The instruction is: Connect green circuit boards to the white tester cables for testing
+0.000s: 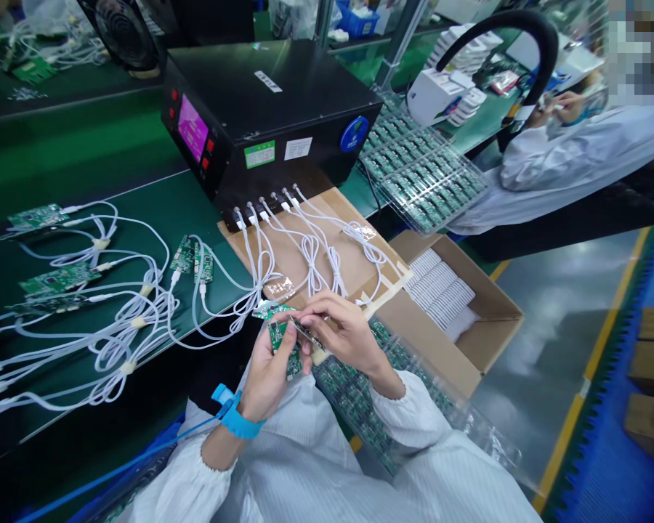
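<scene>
My left hand, with a blue wrist strap on its wrist, is closed on a green circuit board, pinned under the thumb. My right hand pinches a second, thinner-looking board, seen nearly edge-on, and brings it against the left fingers. Where the two boards meet is partly covered by fingertips. Just left of my hands, white cables run to small circuit boards on the green bench. Below my right forearm lies a clear tray of circuit boards.
A black box-shaped device with a lit pink screen stands behind, cables plugged into its side. An open carton holds white flat pieces. Another board tray juts past the bench edge. A co-worker's sleeve is at right.
</scene>
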The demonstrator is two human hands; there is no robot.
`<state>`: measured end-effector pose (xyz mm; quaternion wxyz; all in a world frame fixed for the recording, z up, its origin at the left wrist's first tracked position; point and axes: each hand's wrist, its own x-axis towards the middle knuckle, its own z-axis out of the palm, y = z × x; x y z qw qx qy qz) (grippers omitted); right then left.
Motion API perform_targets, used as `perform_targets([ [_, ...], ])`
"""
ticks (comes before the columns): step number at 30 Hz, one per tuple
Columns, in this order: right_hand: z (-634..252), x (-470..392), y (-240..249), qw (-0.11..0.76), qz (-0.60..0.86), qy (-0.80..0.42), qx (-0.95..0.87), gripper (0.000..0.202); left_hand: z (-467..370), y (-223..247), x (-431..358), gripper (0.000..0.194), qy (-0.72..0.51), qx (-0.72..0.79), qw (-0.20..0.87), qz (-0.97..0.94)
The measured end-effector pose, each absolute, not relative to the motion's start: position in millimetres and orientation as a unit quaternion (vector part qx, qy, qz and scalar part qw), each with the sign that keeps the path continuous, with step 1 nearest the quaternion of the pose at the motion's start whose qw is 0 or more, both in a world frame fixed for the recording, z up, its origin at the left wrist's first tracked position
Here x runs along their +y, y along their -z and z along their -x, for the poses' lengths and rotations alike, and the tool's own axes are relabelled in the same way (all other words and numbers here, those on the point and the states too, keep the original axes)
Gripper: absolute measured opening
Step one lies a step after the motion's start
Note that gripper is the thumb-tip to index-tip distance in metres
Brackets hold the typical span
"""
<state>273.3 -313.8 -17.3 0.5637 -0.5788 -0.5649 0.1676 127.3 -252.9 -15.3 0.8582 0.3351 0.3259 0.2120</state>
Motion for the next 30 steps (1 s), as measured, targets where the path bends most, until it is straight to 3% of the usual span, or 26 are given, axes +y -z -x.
perform_targets([
  [5, -276, -316, 15, 0.574, 0.57, -0.179, -0.56, 0.007, -131, 16, -251, 0.052, -0.199, 0.321, 0.862, -0.338],
  [12, -280, -323, 17, 0.588, 0.569, -0.303, -0.489, 0.015, -133, 15, -251, 0.055, -0.196, 0.332, 0.866, -0.32],
  [21, -270, -321, 18, 0.576, 0.589, -0.237, -0.514, 0.011, -138, 14, -252, 0.057, -0.196, 0.331, 0.869, -0.311],
  [25, -268, -327, 13, 0.563, 0.6, -0.194, -0.534, 0.011, -138, 17, -254, 0.049, -0.197, 0.31, 0.87, -0.329],
  [30, -273, -366, 12, 0.505, 0.675, -0.06, -0.534, 0.034, -128, 25, -252, 0.046, -0.159, 0.295, 0.863, -0.378],
])
